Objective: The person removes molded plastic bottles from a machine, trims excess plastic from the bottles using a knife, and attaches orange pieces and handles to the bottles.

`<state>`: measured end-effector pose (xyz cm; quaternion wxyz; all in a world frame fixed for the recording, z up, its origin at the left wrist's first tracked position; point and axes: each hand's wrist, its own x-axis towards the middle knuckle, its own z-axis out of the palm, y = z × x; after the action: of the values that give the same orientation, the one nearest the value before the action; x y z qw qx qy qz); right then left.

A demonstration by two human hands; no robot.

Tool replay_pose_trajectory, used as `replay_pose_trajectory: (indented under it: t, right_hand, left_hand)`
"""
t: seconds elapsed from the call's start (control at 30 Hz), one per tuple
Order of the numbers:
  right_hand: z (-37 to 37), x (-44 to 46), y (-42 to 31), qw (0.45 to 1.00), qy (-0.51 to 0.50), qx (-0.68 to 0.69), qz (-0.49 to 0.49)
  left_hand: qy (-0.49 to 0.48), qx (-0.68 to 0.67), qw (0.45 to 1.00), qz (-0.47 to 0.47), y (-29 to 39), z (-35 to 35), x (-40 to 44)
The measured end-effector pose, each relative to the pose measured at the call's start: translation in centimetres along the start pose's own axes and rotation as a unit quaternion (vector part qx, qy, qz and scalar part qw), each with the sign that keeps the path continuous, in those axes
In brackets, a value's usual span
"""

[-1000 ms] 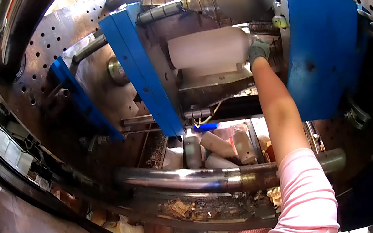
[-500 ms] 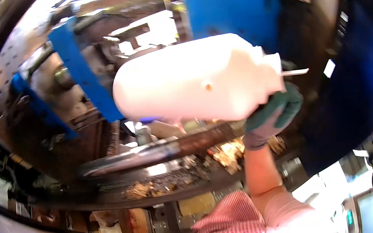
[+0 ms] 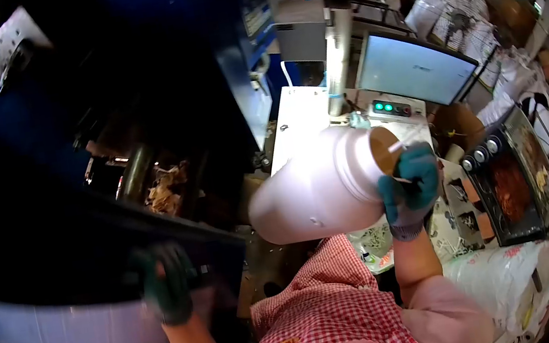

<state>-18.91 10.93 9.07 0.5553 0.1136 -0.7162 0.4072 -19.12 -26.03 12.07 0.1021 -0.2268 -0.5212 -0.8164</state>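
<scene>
A large pale plastic bottle (image 3: 313, 190) lies tilted in front of my body, its open neck pointing right. My right hand (image 3: 413, 186), in a green and grey glove, grips the bottle at the neck rim, where a thin white strip sticks out. My left hand (image 3: 166, 280), in a similar glove, is at the edge of the dark machine door (image 3: 187, 230), well away from the bottle. Blur and shadow hide how its fingers are placed.
A white worktable (image 3: 291, 119) stands ahead, with a monitor (image 3: 416, 66) and a box with green lights (image 3: 391, 108). Right of it are a black oven-like box (image 3: 514, 185), a large plastic-wrapped roll (image 3: 510, 278) and piled sacks (image 3: 454, 17).
The view has swung right, from the blue machine plates to the worktable. My right hand has brought the bottle out of the machine. My left hand has come into view.
</scene>
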Motion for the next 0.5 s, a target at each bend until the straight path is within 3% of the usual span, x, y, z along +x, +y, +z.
replay_pose_trajectory:
  t: [0.03, 0.07, 0.1, 0.13, 0.17, 0.2, 0.23, 0.3, 0.37, 0.4, 0.47, 0.5]
  right_hand:
    - [-2.3, 0.2, -0.6, 0.999, -0.028, -0.022, -0.030]
    - [-4.4, -0.4, -0.8, 0.998, -0.008, -0.054, -0.024]
    - [-6.5, -1.0, -0.8, 0.996, 0.011, -0.082, -0.018]
    - [-8.7, -1.7, -1.0, 0.995, 0.026, -0.098, 0.004]
    - [-10.6, -2.3, -1.5, 0.992, 0.040, -0.117, 0.026]
    - [-12.4, -2.9, -2.1, 0.990, 0.056, -0.123, 0.048]
    - [-14.2, -3.5, -2.7, 0.986, 0.074, -0.134, 0.070]
    - [-16.3, -4.1, -4.7, 0.967, 0.157, -0.169, 0.106]
    - [-18.3, -5.7, -6.2, 0.942, 0.231, -0.197, 0.146]
    - [-19.3, -6.7, -7.0, 0.932, 0.238, -0.226, 0.151]
    - [-20.9, -8.8, -8.1, 0.910, 0.242, -0.313, 0.120]
    - [-21.8, -10.5, -8.4, 0.911, 0.224, -0.325, 0.118]
  left_hand:
    - [0.066, -0.020, 0.997, -0.018, -2.7, -1.1, 1.3]
    - [0.244, 0.111, 0.963, 0.012, -4.2, 3.0, 3.2]
    - [0.207, 0.111, 0.971, 0.041, -6.7, 2.2, 5.6]
    - [0.044, 0.343, 0.933, 0.098, -8.5, 0.0, 8.2]
    - [0.060, 0.094, 0.993, 0.041, -9.4, 1.8, 11.0]
    - [0.035, 0.002, 0.994, 0.104, -12.5, 1.2, 14.1]
    - [0.165, 0.081, 0.982, 0.028, -11.6, 5.3, 15.6]
    - [0.162, 0.095, 0.981, 0.044, -13.7, 7.3, 19.4]
    - [0.176, 0.119, 0.977, -0.020, -16.6, 6.8, 22.7]
    - [0.149, 0.082, 0.983, 0.070, -19.8, 5.1, 25.2]
    - [0.178, 0.087, 0.978, 0.065, -20.1, 7.0, 26.0]
    - [0.203, 0.185, 0.951, 0.138, -20.1, 7.9, 26.4]
